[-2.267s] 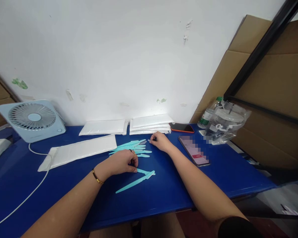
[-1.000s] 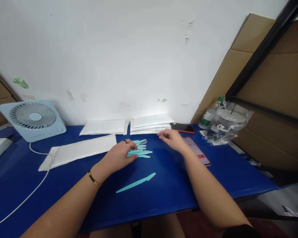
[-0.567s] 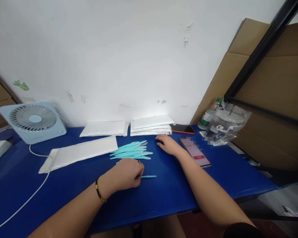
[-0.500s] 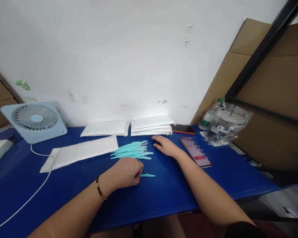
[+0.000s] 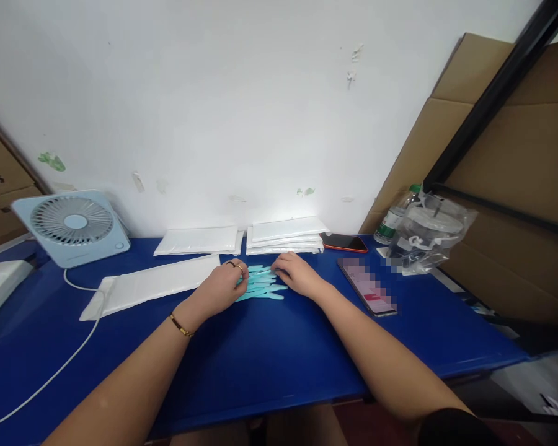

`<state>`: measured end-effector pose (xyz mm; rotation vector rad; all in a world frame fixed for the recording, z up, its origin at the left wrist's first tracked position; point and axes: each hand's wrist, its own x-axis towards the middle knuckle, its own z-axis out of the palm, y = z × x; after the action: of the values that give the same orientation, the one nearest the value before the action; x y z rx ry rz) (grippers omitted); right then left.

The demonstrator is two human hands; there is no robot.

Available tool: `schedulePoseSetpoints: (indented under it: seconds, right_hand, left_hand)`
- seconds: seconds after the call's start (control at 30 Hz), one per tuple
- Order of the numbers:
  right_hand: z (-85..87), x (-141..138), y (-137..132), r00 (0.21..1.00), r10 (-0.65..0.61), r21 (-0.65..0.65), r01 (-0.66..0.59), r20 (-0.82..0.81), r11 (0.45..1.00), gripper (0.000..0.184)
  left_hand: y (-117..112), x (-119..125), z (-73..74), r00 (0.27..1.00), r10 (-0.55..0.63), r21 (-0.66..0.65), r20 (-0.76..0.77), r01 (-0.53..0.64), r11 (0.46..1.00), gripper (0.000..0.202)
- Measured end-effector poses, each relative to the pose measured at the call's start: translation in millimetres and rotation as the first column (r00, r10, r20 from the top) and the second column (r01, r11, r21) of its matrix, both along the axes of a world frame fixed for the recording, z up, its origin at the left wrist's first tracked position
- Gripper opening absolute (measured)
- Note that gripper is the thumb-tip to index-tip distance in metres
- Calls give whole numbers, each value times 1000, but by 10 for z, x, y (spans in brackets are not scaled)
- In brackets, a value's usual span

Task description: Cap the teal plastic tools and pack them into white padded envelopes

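A small heap of teal plastic blades (image 5: 261, 285) lies on the blue table (image 5: 279, 365) near its middle. My left hand (image 5: 223, 287) covers the left half of the heap, its fingers curled loosely over the blades. My right hand (image 5: 296, 274) rests at the heap's right end, fingertips touching the topmost blades. Both forearms reach in from the near edge. A gold bracelet sits on my left wrist and rings on its fingers.
White padded envelopes lie flat (image 5: 155, 282) and in stacks (image 5: 286, 234) by the wall. A pale blue fan (image 5: 74, 224) with a white cable (image 5: 51, 378) stands left. Two phones (image 5: 367, 292) (image 5: 345, 241), a bottle (image 5: 393, 217), a bagged cup (image 5: 425, 238) and cardboard (image 5: 493, 186) are right.
My left hand took the single blade from the near part of the table and brought it back to the heap. My right hand slid left onto the heap's end.
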<state>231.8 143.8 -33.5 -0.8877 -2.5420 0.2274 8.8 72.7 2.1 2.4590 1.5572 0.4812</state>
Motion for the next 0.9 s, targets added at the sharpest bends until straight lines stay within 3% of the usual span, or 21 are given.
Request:
schedulePoseSetpoints:
  seconds: [0.1, 0.2, 0.27, 0.33, 0.4, 0.47, 0.53, 0.57, 0.63, 0.9]
  right_hand:
    - [-1, -58, 10, 990, -32, -12, 34, 137, 999, 19]
    - [13, -59, -6, 950, -171, -6, 179, 261, 984, 19]
    - [17, -24, -5, 945, -234, -14, 243, 229, 970, 24]
    - [13, 15, 4, 971, -237, -115, 240, 42, 964, 26]
    - [7, 33, 10, 928, -255, -343, 155, -272, 927, 20]
    - [8, 26, 3, 760, -345, -567, -37, -551, 823, 17]
    - [15, 1, -16, 596, -434, -659, -223, -676, 719, 24]
    - [19, -13, -29, 555, -452, -668, -278, -698, 690, 28]
    - [26, -41, -52, 544, -448, -669, -323, -710, 670, 30]
    - [48, -111, -124, 610, -376, -652, -324, -698, 685, 28]
  left_hand:
    - [-19, 1, 4, 993, 53, -63, 102, -47, 997, 18]
    - [-9, -14, -48, 970, 83, -199, 229, -37, 979, 20]
    - [16, -20, -98, 948, 104, -263, 300, -23, 965, 21]
    - [45, -21, -139, 925, 131, -304, 358, -18, 953, 21]
    - [70, -19, -162, 902, 146, -328, 407, -5, 945, 21]
    - [84, -16, -168, 887, 149, -341, 438, 11, 940, 20]
    - [89, -16, -165, 875, 144, -352, 461, 31, 935, 20]
    - [90, -16, -164, 870, 144, -357, 471, 39, 933, 20]
    - [89, -19, -164, 863, 150, -367, 482, 44, 929, 20]
    - [96, -34, -197, 859, 150, -359, 489, 42, 932, 24]
